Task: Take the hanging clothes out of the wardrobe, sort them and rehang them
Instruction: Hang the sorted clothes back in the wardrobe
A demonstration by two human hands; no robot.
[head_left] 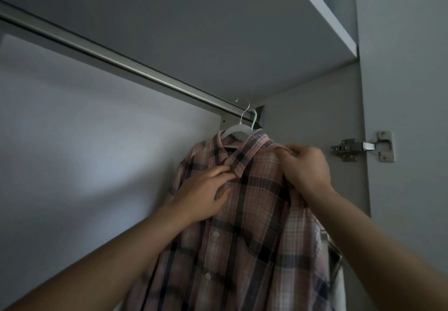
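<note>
A pink and dark plaid shirt [254,213] hangs on a white hanger [236,130] whose metal hook sits over the wardrobe rail [109,56], near the rail's right end. My left hand [206,194] pinches the front placket just below the collar tip. My right hand [306,165] grips the shirt's right shoulder beside the collar. A mint green hanger [254,119] shows just behind the white one. A pale garment [339,284] peeks out behind the shirt at the lower right.
A white shelf [334,24] runs overhead with something pink on it at the top right. The wardrobe's side panel carries a metal door hinge [363,146] to the right of my hands. The grey back wall [84,153] lies to the left.
</note>
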